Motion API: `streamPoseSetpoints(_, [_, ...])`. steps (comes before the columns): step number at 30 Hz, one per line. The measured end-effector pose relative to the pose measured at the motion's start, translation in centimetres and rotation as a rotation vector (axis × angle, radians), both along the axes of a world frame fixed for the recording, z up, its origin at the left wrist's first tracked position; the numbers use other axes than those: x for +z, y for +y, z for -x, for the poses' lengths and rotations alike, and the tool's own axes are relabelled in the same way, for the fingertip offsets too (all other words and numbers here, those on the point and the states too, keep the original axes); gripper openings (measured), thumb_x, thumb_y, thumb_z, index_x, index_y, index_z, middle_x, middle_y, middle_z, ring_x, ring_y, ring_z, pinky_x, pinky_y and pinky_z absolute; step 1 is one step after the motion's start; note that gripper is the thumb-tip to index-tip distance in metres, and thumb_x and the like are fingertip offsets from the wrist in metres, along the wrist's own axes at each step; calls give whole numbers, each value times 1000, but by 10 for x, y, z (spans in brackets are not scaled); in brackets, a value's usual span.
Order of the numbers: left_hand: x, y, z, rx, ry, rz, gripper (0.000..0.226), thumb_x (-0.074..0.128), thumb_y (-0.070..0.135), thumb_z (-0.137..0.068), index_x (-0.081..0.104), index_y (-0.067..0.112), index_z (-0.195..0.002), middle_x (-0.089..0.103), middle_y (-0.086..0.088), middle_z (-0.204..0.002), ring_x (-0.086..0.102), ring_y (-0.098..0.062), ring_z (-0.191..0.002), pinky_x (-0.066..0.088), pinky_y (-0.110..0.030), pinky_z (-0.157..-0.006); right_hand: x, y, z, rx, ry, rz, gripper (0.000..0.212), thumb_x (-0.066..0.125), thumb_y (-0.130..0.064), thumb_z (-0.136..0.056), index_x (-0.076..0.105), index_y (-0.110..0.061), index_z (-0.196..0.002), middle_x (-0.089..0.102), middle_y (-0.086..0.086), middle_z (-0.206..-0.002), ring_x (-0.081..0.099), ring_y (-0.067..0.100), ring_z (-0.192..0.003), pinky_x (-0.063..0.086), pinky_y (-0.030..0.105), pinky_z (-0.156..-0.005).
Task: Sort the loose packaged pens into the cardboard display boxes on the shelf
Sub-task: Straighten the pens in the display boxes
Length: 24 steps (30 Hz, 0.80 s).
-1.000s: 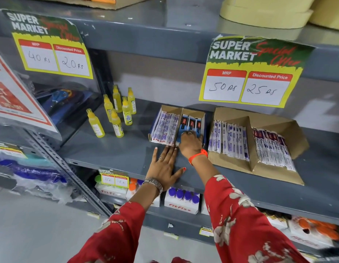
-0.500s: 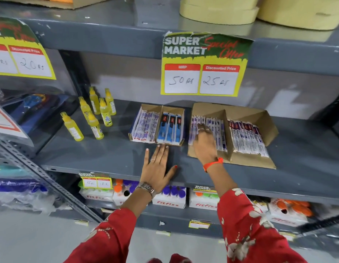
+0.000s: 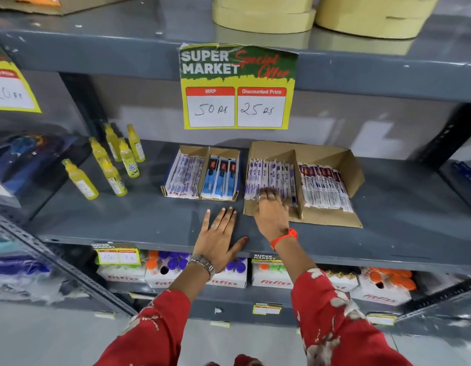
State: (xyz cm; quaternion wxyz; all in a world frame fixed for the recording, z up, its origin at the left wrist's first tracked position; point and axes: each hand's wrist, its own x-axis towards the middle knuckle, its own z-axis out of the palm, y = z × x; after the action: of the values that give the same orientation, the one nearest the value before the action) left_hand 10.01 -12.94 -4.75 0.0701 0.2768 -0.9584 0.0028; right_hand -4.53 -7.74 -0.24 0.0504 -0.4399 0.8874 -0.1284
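Right hand fingertips blurred among packaged pens, grip unclear, left hand spread flat

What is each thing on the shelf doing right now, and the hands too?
Left hand: flat on the shelf, empty.
Right hand: fingers on pens in the big box's left compartment.
Big cardboard box: open, both compartments hold pens.
Small cardboard box: open, both compartments full.
Yellow bottles: upright, capped.
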Motion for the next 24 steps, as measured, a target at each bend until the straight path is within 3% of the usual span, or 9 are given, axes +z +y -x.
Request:
streamPoseSetpoints(4, [1,0,0,-11,34,-22,89,-13,66,-77,12,10,-142,19,-7,-151,10,-17,-138,-9,-46,-111,4,4,3,-23,4,56,45,41,-13,-92,43,-2,-136,40,15,-148,27,31,-142,17,57,-117])
streamPoseSetpoints(8, [-1,1,1,9,132,-35,79,1,62,-84,15,10,-141,22,-8,-150,16,-19,-137,-6,-46,-111,18,15,15,-32,72,250,50,46,-7,-85,45,-1,-134,42,17,-146,34,33,-138,26,51,-116])
streamPoseSetpoints(11, [4,12,11,-6,217,-33,70,19,56,-88,19,9,-140,22,-8,-148,17,-19,-136,-1,-48,-108,30,36,38,-121,101,453,40,44,-1,-83,55,5,-121,55,24,-132,52,37,-120,44,46,-104])
streamPoseSetpoints(14, [10,30,30,-72,216,-36,69,26,52,-87,18,8,-140,20,-8,-148,17,-19,-136,0,-48,-108,34,61,63,-237,47,504,30,44,4,-82,60,11,-106,60,28,-120,55,41,-108,49,45,-90])
streamPoseSetpoints(18, [-1,51,54,-130,114,-52,72,17,57,-88,13,10,-142,15,-7,-151,12,-19,-138,-4,-47,-109,13,85,87,-252,-1,317,43,42,-6,-80,53,6,-121,57,27,-124,50,42,-116,45,49,-98])
streamPoseSetpoints(21, [-8,56,59,-127,50,-45,75,8,60,-88,23,8,-139,29,-8,-147,23,-20,-135,1,-48,-107,-6,94,93,-243,19,46,47,35,-18,-90,46,1,-132,40,21,-145,35,38,-135,30,55,-110])
streamPoseSetpoints(24, [-10,53,58,-140,40,-36,76,5,59,-87,25,7,-138,31,-9,-146,25,-22,-134,-2,-47,-107,-16,95,94,-220,5,-47,49,32,-28,-97,35,-7,-141,32,12,-153,26,31,-141,16,60,-114])
